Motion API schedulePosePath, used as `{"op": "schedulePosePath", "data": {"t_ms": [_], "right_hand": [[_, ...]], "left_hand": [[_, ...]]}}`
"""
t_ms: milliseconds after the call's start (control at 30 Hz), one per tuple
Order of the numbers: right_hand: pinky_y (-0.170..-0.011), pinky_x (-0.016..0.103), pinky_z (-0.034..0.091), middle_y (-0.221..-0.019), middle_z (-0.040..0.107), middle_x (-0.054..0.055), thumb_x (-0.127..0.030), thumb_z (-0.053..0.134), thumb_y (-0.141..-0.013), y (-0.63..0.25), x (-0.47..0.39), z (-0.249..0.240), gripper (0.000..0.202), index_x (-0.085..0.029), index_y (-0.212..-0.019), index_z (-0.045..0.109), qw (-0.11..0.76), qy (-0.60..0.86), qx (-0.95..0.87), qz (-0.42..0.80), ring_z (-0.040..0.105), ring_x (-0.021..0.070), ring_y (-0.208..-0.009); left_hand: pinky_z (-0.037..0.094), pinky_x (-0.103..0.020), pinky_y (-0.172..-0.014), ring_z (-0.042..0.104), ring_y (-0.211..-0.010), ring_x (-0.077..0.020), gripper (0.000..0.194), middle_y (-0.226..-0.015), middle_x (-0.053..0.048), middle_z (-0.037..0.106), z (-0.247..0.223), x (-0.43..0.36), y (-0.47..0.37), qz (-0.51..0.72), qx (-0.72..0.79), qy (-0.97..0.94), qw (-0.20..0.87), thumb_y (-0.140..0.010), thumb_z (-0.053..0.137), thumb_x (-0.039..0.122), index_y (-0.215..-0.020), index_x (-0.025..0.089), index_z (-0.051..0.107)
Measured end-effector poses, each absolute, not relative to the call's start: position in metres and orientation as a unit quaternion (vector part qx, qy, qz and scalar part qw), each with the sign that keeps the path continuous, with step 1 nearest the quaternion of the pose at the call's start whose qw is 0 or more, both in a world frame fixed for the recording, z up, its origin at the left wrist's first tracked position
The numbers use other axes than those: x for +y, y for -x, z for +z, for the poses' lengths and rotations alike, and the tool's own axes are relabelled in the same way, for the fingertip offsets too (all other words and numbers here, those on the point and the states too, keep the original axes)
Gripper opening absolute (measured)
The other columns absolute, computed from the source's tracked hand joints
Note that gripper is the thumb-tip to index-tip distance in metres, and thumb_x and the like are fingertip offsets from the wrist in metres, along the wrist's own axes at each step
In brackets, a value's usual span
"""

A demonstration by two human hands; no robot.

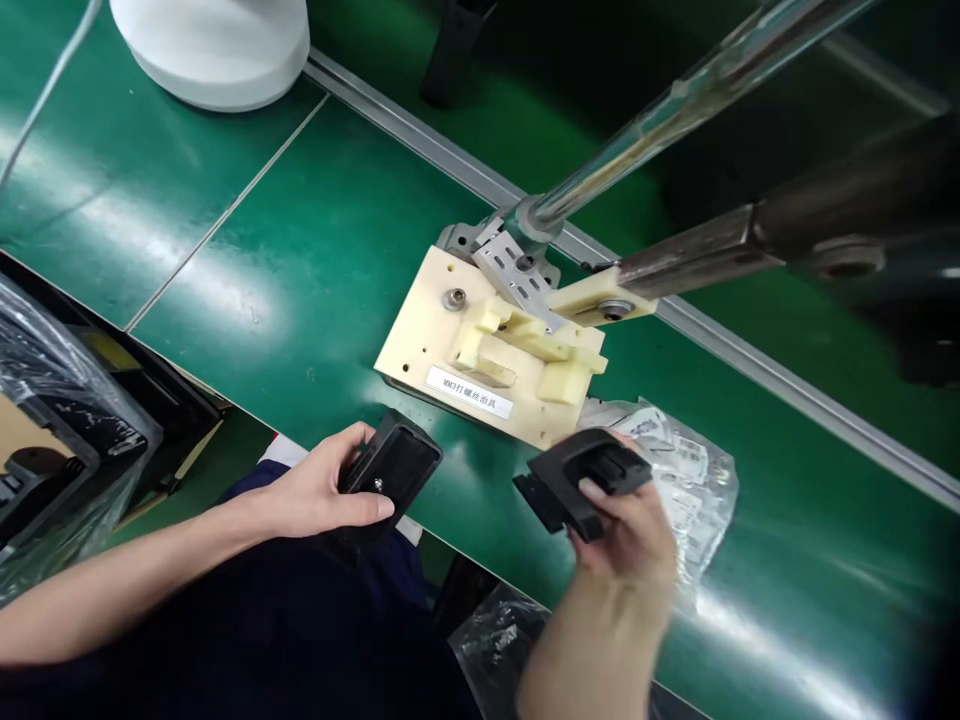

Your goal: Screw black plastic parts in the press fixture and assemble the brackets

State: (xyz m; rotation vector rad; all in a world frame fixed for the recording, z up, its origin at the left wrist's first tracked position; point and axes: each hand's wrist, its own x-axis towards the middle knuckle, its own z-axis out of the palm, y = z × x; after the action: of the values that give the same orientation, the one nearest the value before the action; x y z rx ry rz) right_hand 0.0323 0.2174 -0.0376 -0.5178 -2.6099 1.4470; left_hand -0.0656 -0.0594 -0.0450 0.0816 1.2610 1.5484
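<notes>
My left hand (330, 490) is closed around a black plastic housing (401, 460), its hollow side tilted up and a small shiny spot inside near my thumb. In my right hand (630, 520) is a curved black plastic part (577, 475) with a flat plate on its left side, gripped between thumb and fingers. The two pieces are apart, both over the bench's front area. Beyond them sits a cream-coloured fixture block (427, 330) with raised supports and a white printed label (469, 392).
A clear plastic bag (697, 480) with printed labels lies right of the fixture. A metal post (645, 130) and a dark arm (697, 255) rise behind it. At upper left stands a white round base (217, 60). A plastic-lined box (75, 420) is at far left.
</notes>
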Motion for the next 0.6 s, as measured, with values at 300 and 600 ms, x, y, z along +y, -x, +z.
{"op": "schedulePosePath", "data": {"t_ms": [300, 600], "right_hand": [[-0.026, 0.013, 0.02, -0.084, 0.045, -0.004, -0.053, 0.063, -0.077, -0.066, 0.134, -0.056, 0.04, -0.042, -0.113, 0.051, 0.051, 0.195, -0.345, 0.917, 0.023, 0.0004, -0.035], [-0.033, 0.022, 0.041, -0.086, 0.059, 0.001, -0.041, 0.066, -0.08, -0.07, 0.131, -0.049, 0.021, -0.024, -0.09, 0.057, 0.171, 0.259, -0.526, 0.792, 0.052, 0.0097, -0.043]], "left_hand": [[0.047, -0.033, -0.075, 0.06, -0.084, -0.0205, 0.052, -0.09, -0.003, 0.061, -0.036, -0.057, 0.043, 0.597, 0.616, -0.053, 0.511, -0.072, 0.074, 0.046, -0.11, 0.02, 0.049], [0.048, -0.031, -0.082, 0.057, -0.095, -0.0212, 0.047, -0.104, -0.005, 0.062, -0.04, -0.062, 0.03, 0.625, 0.627, -0.013, 0.465, -0.086, 0.054, 0.057, -0.117, 0.022, 0.056]]}}
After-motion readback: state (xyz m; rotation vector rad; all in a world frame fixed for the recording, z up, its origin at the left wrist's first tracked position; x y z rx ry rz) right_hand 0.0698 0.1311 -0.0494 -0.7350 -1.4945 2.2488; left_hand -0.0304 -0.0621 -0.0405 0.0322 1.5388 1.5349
